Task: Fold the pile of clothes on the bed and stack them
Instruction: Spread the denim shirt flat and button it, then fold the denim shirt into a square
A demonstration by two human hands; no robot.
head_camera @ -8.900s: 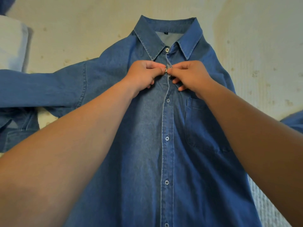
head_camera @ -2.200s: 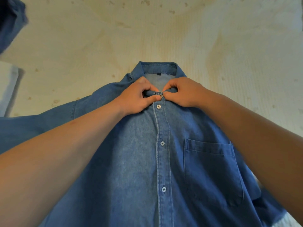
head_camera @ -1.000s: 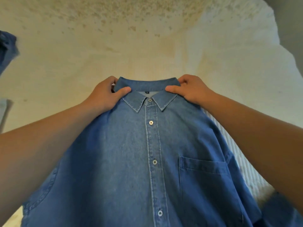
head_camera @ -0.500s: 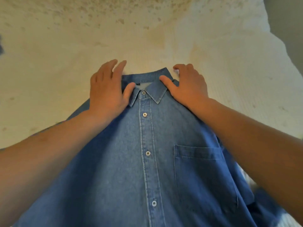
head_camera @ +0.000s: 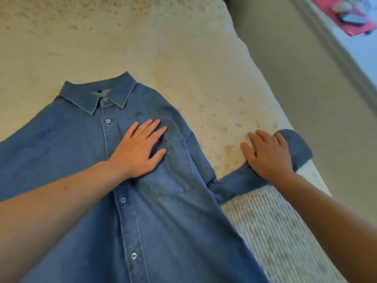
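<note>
Shirt: the blue denim button-up shirt [head_camera: 85, 152] lies face up on the bed, buttoned to the collar, collar pointing away, chest pocket showing.
Left hand: the left hand [head_camera: 138, 150] is flat on the chest of the shirt, fingers straight and spread wide, just beside the chest pocket [head_camera: 175, 172], thumb touching its top edge.
Right hand: the right hand [head_camera: 267, 154] lies flat on the shirt's sleeve [head_camera: 240, 182], fingers straight and a little apart, fingertips reaching onto the bedcover.
Sleeve: stretched out sideways from the shirt toward the bed's edge, its cuff [head_camera: 299, 148] poking past the hand.
Bed: cream bedcover with faint speckles [head_camera: 183, 48], a ribbed pale patch [head_camera: 275, 231] at the near right.
</note>
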